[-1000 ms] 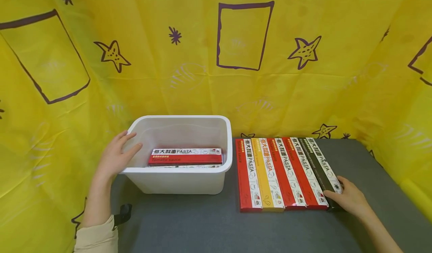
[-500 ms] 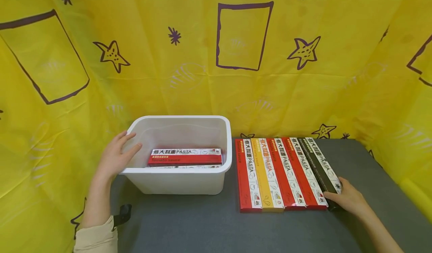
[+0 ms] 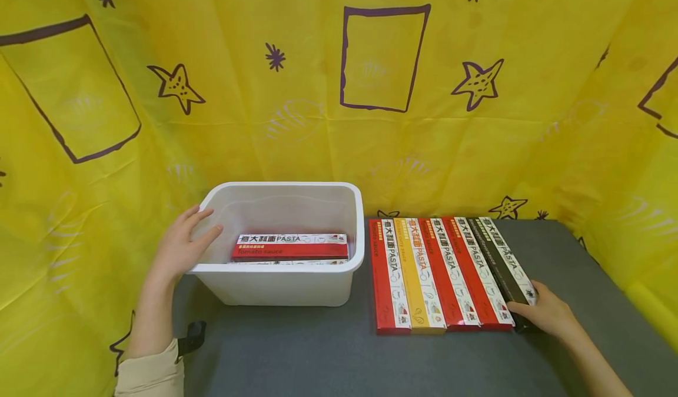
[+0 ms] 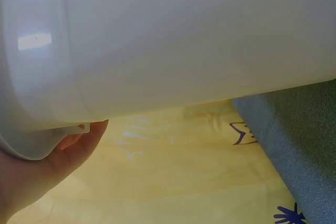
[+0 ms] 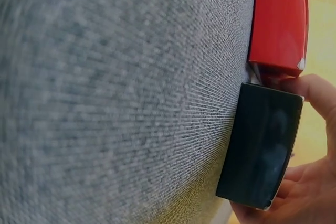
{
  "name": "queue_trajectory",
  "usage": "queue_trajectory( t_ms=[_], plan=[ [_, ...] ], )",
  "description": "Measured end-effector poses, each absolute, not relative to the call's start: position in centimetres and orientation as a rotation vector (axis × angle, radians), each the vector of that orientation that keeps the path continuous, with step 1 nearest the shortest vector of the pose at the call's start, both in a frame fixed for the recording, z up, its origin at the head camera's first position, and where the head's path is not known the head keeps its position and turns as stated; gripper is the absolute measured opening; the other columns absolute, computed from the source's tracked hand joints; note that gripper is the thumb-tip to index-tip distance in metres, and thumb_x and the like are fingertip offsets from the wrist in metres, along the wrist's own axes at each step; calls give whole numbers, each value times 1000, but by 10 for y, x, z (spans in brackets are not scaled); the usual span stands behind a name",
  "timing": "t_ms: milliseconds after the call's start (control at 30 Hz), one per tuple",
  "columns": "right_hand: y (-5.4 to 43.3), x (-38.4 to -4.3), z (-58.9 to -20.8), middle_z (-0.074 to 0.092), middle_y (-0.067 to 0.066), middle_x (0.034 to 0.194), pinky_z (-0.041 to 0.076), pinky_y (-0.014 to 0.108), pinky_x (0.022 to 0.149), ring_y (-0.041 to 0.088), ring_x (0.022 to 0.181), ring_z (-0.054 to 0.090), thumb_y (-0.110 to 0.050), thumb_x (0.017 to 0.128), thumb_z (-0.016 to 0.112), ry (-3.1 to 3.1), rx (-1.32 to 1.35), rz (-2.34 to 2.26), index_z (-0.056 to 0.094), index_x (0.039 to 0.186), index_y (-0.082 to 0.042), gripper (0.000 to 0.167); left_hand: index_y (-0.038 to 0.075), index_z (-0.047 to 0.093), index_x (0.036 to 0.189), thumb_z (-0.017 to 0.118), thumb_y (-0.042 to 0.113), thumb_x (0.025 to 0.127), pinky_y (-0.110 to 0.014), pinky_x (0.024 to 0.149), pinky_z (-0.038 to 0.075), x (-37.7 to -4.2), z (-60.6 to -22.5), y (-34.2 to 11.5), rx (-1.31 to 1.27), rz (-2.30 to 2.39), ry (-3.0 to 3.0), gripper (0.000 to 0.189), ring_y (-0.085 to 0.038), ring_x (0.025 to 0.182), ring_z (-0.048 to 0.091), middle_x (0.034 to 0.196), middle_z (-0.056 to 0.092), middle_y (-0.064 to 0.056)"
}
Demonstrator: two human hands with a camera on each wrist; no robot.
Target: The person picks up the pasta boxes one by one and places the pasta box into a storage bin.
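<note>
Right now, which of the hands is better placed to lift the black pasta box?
The right hand, most likely: it grips the near end of the black pasta box. The left hand holds the white bin, well away from that box.

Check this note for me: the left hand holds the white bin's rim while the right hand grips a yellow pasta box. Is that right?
Not quite: the right hand grips the black pasta box, not a yellow one; the head view shows this. The left hand does hold the rim of the white bin.
</note>
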State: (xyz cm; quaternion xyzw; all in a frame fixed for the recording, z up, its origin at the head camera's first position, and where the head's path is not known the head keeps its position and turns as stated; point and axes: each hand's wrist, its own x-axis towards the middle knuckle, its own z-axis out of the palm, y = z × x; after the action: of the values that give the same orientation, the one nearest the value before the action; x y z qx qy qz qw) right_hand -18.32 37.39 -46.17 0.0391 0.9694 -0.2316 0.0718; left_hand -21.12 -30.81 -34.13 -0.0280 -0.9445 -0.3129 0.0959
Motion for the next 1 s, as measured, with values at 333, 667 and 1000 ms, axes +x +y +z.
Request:
queue_trajectory(
  t_ms=[333,667,1000],
  plan=[
    [377,-184,-463,44,47,124,44,64,81,63,105,47,-53,84,66,2920,191,-686,34,130,22,93,-2,42,144,53,42,98,-73,103,18,-211,-342,-307,-78,-930,-2793,64,-56,136,21,153,23,-31],
    [379,-180,-458,34,47,134,40,69,85,66,112,39,-59,87,59,2930,282,-749,28,139,16,97,-2,41,145,52,43,98,-74,102,18,-212,-343,-309,-61,-950,-2796,66,-55,137,20,154,21,-30],
    [372,-174,-451,38,45,133,41,66,84,62,110,43,-58,87,60,3003,344,-797,30,140,14,94,-1,40,145,52,45,98,-75,102,18,-212,-344,-309,-58,-945,-2806,67,-55,137,19,154,21,-30]
  ],
)
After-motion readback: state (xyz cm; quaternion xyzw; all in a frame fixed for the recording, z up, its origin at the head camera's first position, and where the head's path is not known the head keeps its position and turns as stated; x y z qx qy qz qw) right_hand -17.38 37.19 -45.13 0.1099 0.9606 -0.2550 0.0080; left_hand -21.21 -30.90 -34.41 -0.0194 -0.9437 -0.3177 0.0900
